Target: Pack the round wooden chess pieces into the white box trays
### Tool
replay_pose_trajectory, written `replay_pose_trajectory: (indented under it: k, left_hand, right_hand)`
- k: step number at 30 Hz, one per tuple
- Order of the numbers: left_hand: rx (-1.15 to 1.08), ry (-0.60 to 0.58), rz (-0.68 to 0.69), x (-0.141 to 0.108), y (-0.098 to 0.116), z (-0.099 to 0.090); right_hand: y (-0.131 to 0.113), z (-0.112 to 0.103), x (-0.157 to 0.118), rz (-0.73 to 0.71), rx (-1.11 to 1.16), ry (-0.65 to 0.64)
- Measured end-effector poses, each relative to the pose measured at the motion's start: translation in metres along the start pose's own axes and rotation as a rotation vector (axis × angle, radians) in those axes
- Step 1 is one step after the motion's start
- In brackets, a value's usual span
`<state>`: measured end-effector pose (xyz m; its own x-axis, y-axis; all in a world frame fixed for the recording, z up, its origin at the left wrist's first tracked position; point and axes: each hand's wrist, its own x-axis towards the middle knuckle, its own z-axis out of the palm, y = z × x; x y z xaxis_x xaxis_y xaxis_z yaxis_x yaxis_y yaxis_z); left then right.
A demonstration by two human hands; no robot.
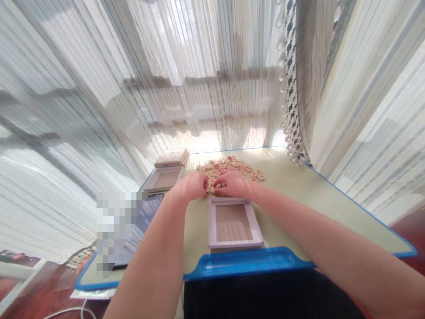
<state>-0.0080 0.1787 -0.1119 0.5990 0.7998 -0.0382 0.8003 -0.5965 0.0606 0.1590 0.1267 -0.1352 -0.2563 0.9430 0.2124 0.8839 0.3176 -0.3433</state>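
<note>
A loose heap of round wooden xiangqi pieces [216,167], some with red characters, lies toward the far side of the table. At the heap's near left edge is my left hand [196,185], its fingers curled in; what they hold, if anything, is hidden. Beside it my right hand [234,182] reaches in from the right, with thumb and fingers bent around pieces at the near edge of the heap. Just below both hands sits a shallow white box tray [212,223] with a bare brown bottom.
The pale folding table [318,199] has a blue rim and a blue trough [247,260] at its near edge. Left of the hands lie another shallow tray [166,178], a printed box [171,157] and a dark-edged tablet or phone [142,226]. Sheer string curtains [199,102] hang behind.
</note>
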Motion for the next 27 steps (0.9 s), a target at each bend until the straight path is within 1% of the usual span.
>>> replay_pose_trajectory:
  k: [2,5,6,7,10,11,12,15,17,23,25,27]
  left_hand:
    - [-0.018,-0.054,0.005,-0.002,0.000,-0.002]
    - [-0.042,-0.127,-0.007,-0.007,0.002,-0.011]
    - [-0.056,-0.114,-0.026,-0.008,0.002,-0.014]
    - [-0.068,-0.077,-0.059,-0.010,0.002,-0.017]
    - [-0.051,0.081,-0.166,-0.011,0.000,-0.022]
    - [-0.036,0.107,-0.179,-0.011,0.000,-0.022]
    - [-0.025,0.105,-0.178,-0.011,0.000,-0.021]
    - [-0.022,0.019,-0.150,-0.008,0.000,-0.019]
    - [-0.021,-0.004,-0.151,-0.006,0.000,-0.016]
    - [-0.042,0.021,-0.172,-0.004,-0.002,-0.013]
    - [-0.013,0.020,-0.197,-0.004,-0.001,-0.014]
    - [0.025,0.014,-0.217,-0.003,-0.001,-0.014]
  right_hand:
    - [-0.001,0.000,0.001,0.005,0.015,-0.002]
    - [-0.001,0.000,0.001,0.015,0.065,0.047]
    - [-0.001,0.000,0.000,0.003,0.078,0.068]
    - [0.000,0.001,0.000,-0.018,0.087,0.085]
    - [0.001,0.002,-0.002,-0.096,0.098,0.127]
    - [0.001,0.002,-0.003,-0.114,0.101,0.139]
    - [0.001,0.002,-0.004,-0.123,0.105,0.150]
    - [0.003,0.001,-0.006,-0.123,0.122,0.166]
    - [0.005,0.001,-0.008,-0.104,0.116,0.166]
    - [0.016,0.000,-0.009,-0.009,0.056,0.218]
    - [0.021,-0.002,-0.009,0.058,0.007,0.248]
    - [0.025,-0.004,-0.009,0.155,-0.039,0.264]
